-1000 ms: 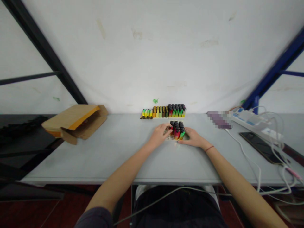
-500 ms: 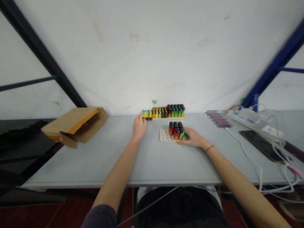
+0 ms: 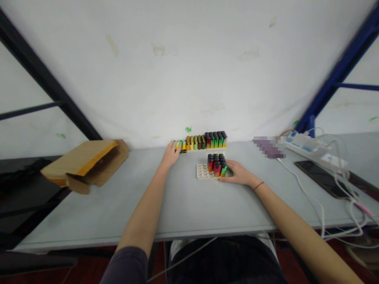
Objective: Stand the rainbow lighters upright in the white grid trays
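Observation:
My left hand (image 3: 171,154) rests at the left end of the back row, its fingers stretched out against a small group of green-and-yellow lighters (image 3: 181,145) whose dark ends face me. The fingers partly cover that group. Nearer to me stands a white tray (image 3: 201,173) with round holes. Upright black-topped lighters (image 3: 217,167) in red and green fill its right part, while holes show on its left. My right hand (image 3: 238,173) is closed around the tray's right end, thumb at the front and fingers behind, partly hidden by the lighters.
Along the wall stand yellow-topped lighters (image 3: 196,142) and black-topped lighters (image 3: 216,140). An open cardboard box (image 3: 85,159) lies at the left. On the right are a blurred purple item (image 3: 269,148), a power strip (image 3: 314,152), a dark phone (image 3: 321,179) and tangled white cables (image 3: 308,197).
The view has shifted slightly. The fingers of my left hand now reach further over the left lighters. My right hand keeps its place at the tray.

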`<state>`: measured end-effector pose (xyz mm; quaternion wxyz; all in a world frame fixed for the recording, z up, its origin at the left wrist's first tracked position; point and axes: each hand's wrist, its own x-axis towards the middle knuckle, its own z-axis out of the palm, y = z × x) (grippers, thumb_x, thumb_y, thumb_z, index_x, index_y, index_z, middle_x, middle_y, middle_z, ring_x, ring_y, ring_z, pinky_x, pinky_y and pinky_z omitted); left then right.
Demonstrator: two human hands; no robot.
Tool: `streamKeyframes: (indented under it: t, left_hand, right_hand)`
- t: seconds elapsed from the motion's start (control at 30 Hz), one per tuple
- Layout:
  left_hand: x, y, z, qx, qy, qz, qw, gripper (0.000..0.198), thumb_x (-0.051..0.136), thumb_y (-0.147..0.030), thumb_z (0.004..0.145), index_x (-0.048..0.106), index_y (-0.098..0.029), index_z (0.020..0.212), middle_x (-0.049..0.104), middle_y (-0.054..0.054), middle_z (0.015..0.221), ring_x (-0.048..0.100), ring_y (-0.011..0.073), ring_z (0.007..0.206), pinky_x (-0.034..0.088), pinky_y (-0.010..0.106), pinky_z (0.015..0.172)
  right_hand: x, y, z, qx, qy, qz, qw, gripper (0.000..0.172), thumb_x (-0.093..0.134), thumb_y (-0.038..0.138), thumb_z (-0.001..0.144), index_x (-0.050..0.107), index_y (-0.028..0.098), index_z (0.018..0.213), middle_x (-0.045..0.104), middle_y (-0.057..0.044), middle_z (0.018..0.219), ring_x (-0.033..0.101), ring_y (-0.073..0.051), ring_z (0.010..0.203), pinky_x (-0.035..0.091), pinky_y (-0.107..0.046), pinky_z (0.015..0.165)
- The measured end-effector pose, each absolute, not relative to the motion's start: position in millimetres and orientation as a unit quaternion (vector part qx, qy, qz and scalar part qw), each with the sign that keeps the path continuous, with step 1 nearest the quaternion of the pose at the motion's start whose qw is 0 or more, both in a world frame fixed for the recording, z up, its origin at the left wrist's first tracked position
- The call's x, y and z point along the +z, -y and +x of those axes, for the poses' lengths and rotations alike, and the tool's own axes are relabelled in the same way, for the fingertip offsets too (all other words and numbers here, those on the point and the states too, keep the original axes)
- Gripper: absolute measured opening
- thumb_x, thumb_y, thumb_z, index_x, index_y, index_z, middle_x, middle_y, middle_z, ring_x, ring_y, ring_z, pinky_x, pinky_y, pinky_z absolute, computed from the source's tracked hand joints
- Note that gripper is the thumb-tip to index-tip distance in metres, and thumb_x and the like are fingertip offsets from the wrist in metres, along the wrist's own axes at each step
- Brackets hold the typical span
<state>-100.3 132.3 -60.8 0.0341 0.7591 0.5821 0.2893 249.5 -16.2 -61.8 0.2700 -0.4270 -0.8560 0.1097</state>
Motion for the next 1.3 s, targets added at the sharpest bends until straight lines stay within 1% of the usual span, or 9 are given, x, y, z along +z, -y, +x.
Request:
streamKeyframes:
  t: [0.17, 0.4, 0.5, 0.6, 0.77, 0.87, 1.07, 1.17, 1.3]
  left_hand:
    - [-54.7, -147.8, -101.8, 0.224, -0.537, 0.813, 0.022, 0.065, 0.051, -0.054, 0.100, 0.054, -0.014, 0.151, 0.044, 0.017, 0.165, 0.038, 0.0325, 0.155, 0.028, 0.048, 0.129]
    - [-62.9, -142.8, -103.2, 0.210, -0.522, 0.827, -0.005, 0.060, 0.054, -0.045, 0.100, 0.054, -0.013, 0.150, 0.047, 0.020, 0.162, 0.038, 0.0344, 0.155, 0.028, 0.051, 0.129]
    - [-63.1, -137.9, -104.0, 0.213, -0.518, 0.828, -0.012, 0.060, 0.054, -0.044, 0.101, 0.054, -0.010, 0.150, 0.046, 0.022, 0.162, 0.037, 0.0331, 0.155, 0.027, 0.047, 0.130]
    - [-60.9, -132.5, -103.7, 0.209, -0.523, 0.826, -0.015, 0.060, 0.053, -0.047, 0.101, 0.054, -0.013, 0.150, 0.046, 0.020, 0.162, 0.039, 0.0306, 0.154, 0.029, 0.046, 0.129]
    - [-51.2, -122.6, -96.6, 0.174, -0.583, 0.793, 0.004, 0.064, 0.050, -0.053, 0.101, 0.048, -0.021, 0.156, 0.039, 0.015, 0.169, 0.036, 0.0334, 0.156, 0.030, 0.056, 0.127]
    - [-45.0, -115.5, -92.3, 0.161, -0.592, 0.789, 0.011, 0.063, 0.046, -0.053, 0.103, 0.046, -0.024, 0.158, 0.036, 0.013, 0.171, 0.034, 0.0330, 0.157, 0.031, 0.058, 0.126]
    - [-39.9, -102.4, -90.6, 0.172, -0.626, 0.761, 0.010, 0.061, 0.045, -0.057, 0.102, 0.049, -0.029, 0.156, 0.043, 0.013, 0.167, 0.038, 0.0352, 0.154, 0.026, 0.067, 0.125]
    - [-40.7, -100.3, -92.3, 0.169, -0.640, 0.749, 0.017, 0.064, 0.044, -0.058, 0.102, 0.045, -0.030, 0.160, 0.038, 0.013, 0.170, 0.032, 0.0377, 0.156, 0.024, 0.071, 0.123]
    - [-42.2, -103.1, -95.5, 0.152, -0.619, 0.770, 0.017, 0.062, 0.041, -0.059, 0.102, 0.040, -0.041, 0.162, 0.032, 0.006, 0.173, 0.025, 0.0390, 0.159, 0.021, 0.075, 0.121]
  right_hand:
    - [-63.7, 15.4, 250.5, 0.110, 0.856, -0.428, 0.269, 0.069, 0.074, 0.066, 0.084, 0.066, 0.017, 0.133, 0.072, -0.018, 0.134, 0.068, -0.039, 0.121, 0.052, -0.056, 0.107]
    - [-68.5, 13.3, 251.9, 0.104, 0.851, -0.439, 0.268, 0.074, 0.075, 0.068, 0.082, 0.066, 0.017, 0.135, 0.070, -0.020, 0.137, 0.067, -0.040, 0.124, 0.052, -0.058, 0.108]
    - [-68.0, 13.4, 251.5, 0.106, 0.851, -0.439, 0.269, 0.073, 0.076, 0.068, 0.082, 0.066, 0.017, 0.134, 0.070, -0.019, 0.137, 0.067, -0.040, 0.124, 0.052, -0.058, 0.108]
    - [-66.8, 14.0, 251.0, 0.108, 0.852, -0.435, 0.270, 0.071, 0.076, 0.067, 0.082, 0.066, 0.019, 0.134, 0.071, -0.017, 0.136, 0.068, -0.039, 0.122, 0.053, -0.056, 0.108]
    - [-66.2, 14.9, 250.9, 0.105, 0.852, -0.436, 0.271, 0.072, 0.076, 0.067, 0.082, 0.066, 0.019, 0.135, 0.072, -0.017, 0.135, 0.068, -0.039, 0.122, 0.052, -0.056, 0.108]
    - [-65.9, 15.5, 250.6, 0.106, 0.850, -0.440, 0.269, 0.072, 0.076, 0.067, 0.082, 0.066, 0.020, 0.135, 0.071, -0.017, 0.136, 0.068, -0.039, 0.123, 0.052, -0.057, 0.108]
    - [-66.1, 15.6, 249.6, 0.108, 0.849, -0.437, 0.275, 0.071, 0.077, 0.065, 0.082, 0.066, 0.020, 0.136, 0.071, -0.017, 0.136, 0.068, -0.040, 0.122, 0.052, -0.057, 0.108]
    - [-67.2, 14.8, 250.0, 0.107, 0.849, -0.440, 0.274, 0.071, 0.078, 0.065, 0.082, 0.066, 0.020, 0.136, 0.071, -0.017, 0.136, 0.067, -0.040, 0.123, 0.052, -0.057, 0.108]
    - [-68.1, 14.1, 250.9, 0.108, 0.850, -0.436, 0.274, 0.070, 0.077, 0.065, 0.082, 0.066, 0.020, 0.134, 0.072, -0.017, 0.135, 0.068, -0.039, 0.122, 0.052, -0.056, 0.108]
